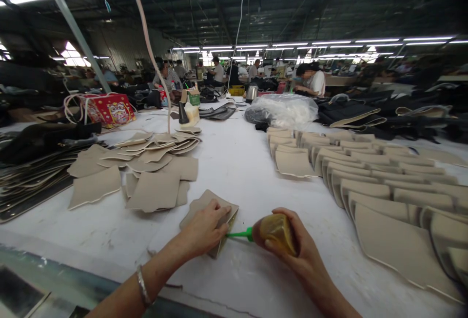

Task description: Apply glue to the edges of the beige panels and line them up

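Observation:
My left hand (206, 228), with a bangle at the wrist, grips a small beige panel (204, 199) on the white table. Its fingers lie over the panel's right edge, and the thumb side is partly hidden. In my right hand (303, 252) is a squeeze bottle (276, 232) of amber liquid, probably glue, tipped on its side. The bottle's green nozzle (239, 234) points left, its tip at the panel's edge close to my left fingers.
Loose beige panels (155, 191) lie piled to the left; overlapping rows of similar panels (387, 240) fill the right. Farther back are a red patterned bag (111, 109), a clear plastic bundle (283, 109) and dark pieces. A pale hose (146, 30) hangs down to the left pile. Several people work beyond.

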Demonstrator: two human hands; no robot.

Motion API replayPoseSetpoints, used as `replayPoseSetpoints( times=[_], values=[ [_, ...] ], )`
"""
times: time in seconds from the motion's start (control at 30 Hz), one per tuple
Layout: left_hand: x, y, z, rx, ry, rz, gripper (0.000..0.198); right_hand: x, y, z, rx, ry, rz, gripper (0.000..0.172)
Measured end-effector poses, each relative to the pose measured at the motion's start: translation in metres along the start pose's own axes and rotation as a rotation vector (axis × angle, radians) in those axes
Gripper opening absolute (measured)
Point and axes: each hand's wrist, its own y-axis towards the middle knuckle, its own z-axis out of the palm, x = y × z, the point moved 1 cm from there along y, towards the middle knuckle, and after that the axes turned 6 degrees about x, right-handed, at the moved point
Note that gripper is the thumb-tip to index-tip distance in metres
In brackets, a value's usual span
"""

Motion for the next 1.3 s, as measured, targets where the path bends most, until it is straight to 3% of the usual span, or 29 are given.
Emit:
replayPoseSetpoints(
  times=[0.1, 0.3, 0.47, 0.63, 0.83, 0.97, 1.17, 1.3],
  values=[
    [-0.0001, 0.0008, 0.0010, 0.001, -0.008, -0.012, 0.045, 0.0010, -0.0044, 0.0058, 0.062, 0.090, 0.014, 0.051],
    [0.0004, 0.0021, 0.0027, -0.002, -0.024, -0.031, 0.046, -0.0032, -0.0070, 0.0052, -0.043, 0.063, 0.037, 0.052],
    [0.0027, 0.0025, 0.0053, -0.012, -0.038, -0.026, 0.046, -0.0022, -0.0102, 0.0079, -0.004, 0.120, 0.025, 0.052],
    [0.0038, 0.0029, 0.0059, -0.014, -0.040, -0.029, 0.045, 0.0042, -0.0097, 0.0064, -0.051, 0.071, 0.029, 0.051],
    [0.0036, 0.0034, 0.0065, -0.005, -0.030, -0.024, 0.045, 0.0031, -0.0085, 0.0043, 0.056, 0.070, -0.021, 0.052],
    [0.0025, 0.0031, 0.0059, -0.005, -0.029, -0.040, 0.046, 0.0016, -0.0034, -0.0010, 0.018, -0.020, -0.040, 0.049],
    [0.0021, 0.0031, 0.0060, -0.003, -0.029, -0.019, 0.045, 0.0020, -0.0040, 0.0057, 0.052, 0.069, -0.011, 0.049],
    [0.0022, 0.0032, 0.0068, 0.001, -0.027, -0.028, 0.043, 0.0027, -0.0052, 0.0070, -0.026, 0.002, 0.005, 0.048]
  ],
)
